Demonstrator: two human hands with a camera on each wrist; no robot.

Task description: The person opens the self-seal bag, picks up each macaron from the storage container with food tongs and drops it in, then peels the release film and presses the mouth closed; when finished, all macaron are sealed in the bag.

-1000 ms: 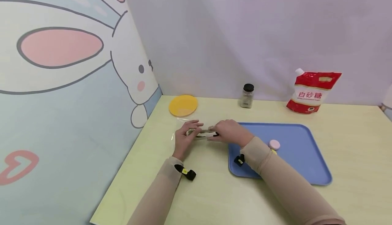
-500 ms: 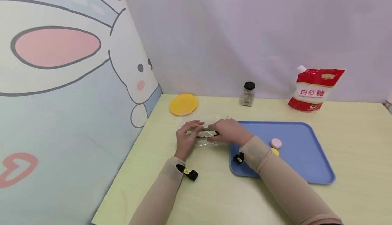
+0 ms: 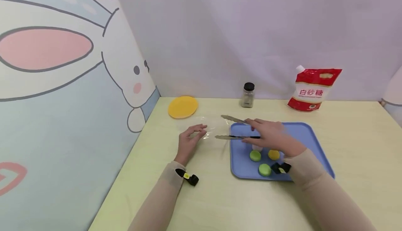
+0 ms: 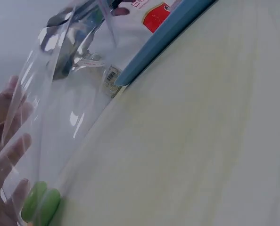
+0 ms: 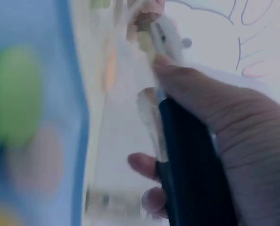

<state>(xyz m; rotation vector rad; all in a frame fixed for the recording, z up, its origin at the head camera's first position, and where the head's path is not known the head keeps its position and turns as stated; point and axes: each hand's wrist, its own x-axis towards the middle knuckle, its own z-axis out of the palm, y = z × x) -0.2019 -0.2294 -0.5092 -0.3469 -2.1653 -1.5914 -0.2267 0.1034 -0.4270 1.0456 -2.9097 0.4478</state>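
Observation:
My left hand [image 3: 189,141] holds a clear plastic bag [image 3: 213,128], its thumb and fingers at the near side. Through the film in the left wrist view, green macarons [image 4: 41,205] show low in the bag. Black-handled metal tongs [image 3: 227,137] are in my right hand [image 3: 271,135], which grips them over the left part of the blue tray [image 3: 311,154]. Their two arms stand wide apart with nothing between the tips, which point left toward the bag. Below the tongs on the tray are green macarons [image 3: 265,170], a yellow macaron [image 3: 274,154] and a partly hidden pink macaron [image 3: 257,148].
Behind the bag lies a yellow plate [image 3: 183,107]. A black-capped jar [image 3: 247,95] and a red-and-white sugar pouch [image 3: 314,89] stand along the back wall. A rabbit-printed wall [image 3: 62,136] borders the table's left side.
My right hand has drawn the tongs from the bag's mouth to the right, over the tray, and their arms have spread. The left hand stays on the bag. More macarons on the tray now show.

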